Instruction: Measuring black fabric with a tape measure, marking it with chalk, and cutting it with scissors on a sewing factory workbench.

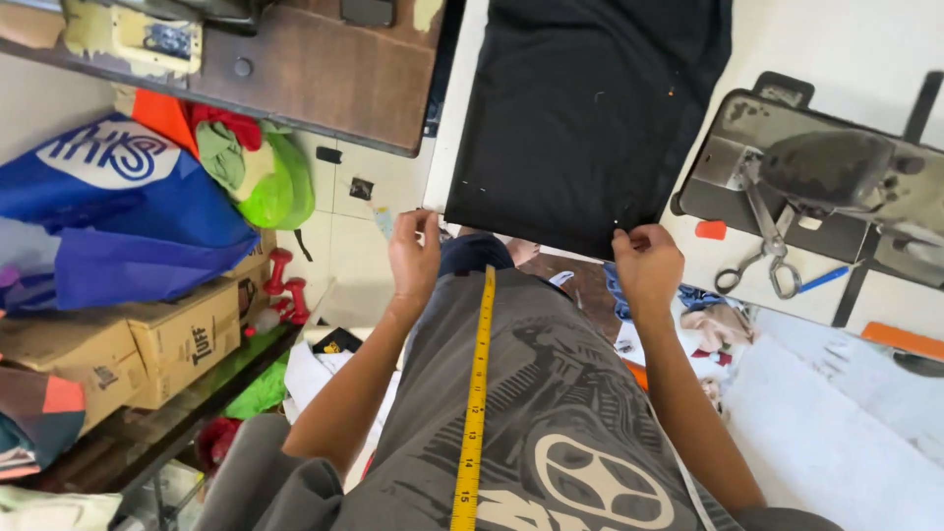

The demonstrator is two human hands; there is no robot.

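A black piece of fabric (580,108) lies flat on a white table (865,39), its near edge hanging at the table's front. My left hand (413,258) pinches the fabric's near left corner. My right hand (644,264) pinches the near right corner. A yellow measuring tape (477,393) hangs down over my grey printed shirt, between my two arms.
An iron (836,167) rests on a dark stand at the right, with scissors (762,246), a blue pen (824,279) and orange chalk (710,230) beside it. At the left are a wooden table (324,79), cardboard boxes (147,344), a blue bag (118,216) and red dumbbells (285,285).
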